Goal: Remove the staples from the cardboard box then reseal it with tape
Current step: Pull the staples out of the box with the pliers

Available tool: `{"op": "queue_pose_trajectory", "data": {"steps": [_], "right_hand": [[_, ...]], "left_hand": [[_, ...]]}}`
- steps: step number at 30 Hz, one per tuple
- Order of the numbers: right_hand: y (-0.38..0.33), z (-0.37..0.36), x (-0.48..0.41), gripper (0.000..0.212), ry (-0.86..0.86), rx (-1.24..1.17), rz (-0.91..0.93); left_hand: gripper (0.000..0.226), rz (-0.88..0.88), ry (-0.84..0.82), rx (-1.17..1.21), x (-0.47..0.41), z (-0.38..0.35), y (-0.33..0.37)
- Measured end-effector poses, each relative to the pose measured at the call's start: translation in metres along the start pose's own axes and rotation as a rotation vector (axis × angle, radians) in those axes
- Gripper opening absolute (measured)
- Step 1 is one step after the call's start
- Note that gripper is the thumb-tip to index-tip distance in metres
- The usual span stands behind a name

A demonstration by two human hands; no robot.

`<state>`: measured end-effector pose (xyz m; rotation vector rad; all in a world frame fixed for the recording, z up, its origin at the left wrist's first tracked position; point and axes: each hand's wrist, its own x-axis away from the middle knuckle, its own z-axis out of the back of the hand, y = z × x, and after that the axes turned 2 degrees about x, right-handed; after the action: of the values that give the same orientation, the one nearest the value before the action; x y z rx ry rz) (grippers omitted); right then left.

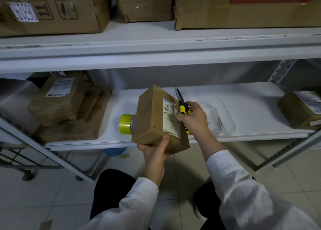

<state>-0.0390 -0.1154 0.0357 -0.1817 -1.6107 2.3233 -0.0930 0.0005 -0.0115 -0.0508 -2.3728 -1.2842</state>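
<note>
Cardboard box [152,118] sits tilted in our left hand [154,153], gripped at its near bottom corner and held just above the front edge of the white shelf [243,94]. Our right hand [194,118] is closed round yellow-handled pliers [182,106], nose pointing up beside the box's far right edge. We judge this the staple-pulling step, tape not yet begun. Next we need the nose brought to a staple at the top edge (too small to make out from here) while the left hand steadies the box. A yellow-green tape roll [126,124] waits on the shelf behind the box, with a clear tray [224,125] to the right. Other parcels [64,97] crowd the shelf's left end, large cartons [52,10] sit on the shelf above, and the floor [52,195] is pale tile.
</note>
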Motion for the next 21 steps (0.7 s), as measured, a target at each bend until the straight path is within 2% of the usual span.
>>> {"op": "queue_pose_trajectory", "data": {"steps": [4, 12, 17, 21], "right_hand": [[-0.003, -0.009, 0.004, 0.05, -0.042, 0.013, 0.042], [-0.007, -0.018, 0.007, 0.042, -0.073, -0.014, 0.061], [-0.01, -0.018, 0.009, 0.033, -0.086, -0.024, 0.093], [-0.012, -0.02, 0.012, 0.035, -0.104, -0.018, 0.103]], "left_hand": [[0.053, -0.02, -0.03, -0.038, 0.001, 0.005, 0.0], [0.075, -0.042, -0.064, -0.078, 0.001, 0.014, 0.001], [0.066, -0.034, -0.064, -0.041, 0.001, 0.015, 0.004], [0.074, -0.023, -0.074, -0.05, 0.0, 0.016, 0.004]]}}
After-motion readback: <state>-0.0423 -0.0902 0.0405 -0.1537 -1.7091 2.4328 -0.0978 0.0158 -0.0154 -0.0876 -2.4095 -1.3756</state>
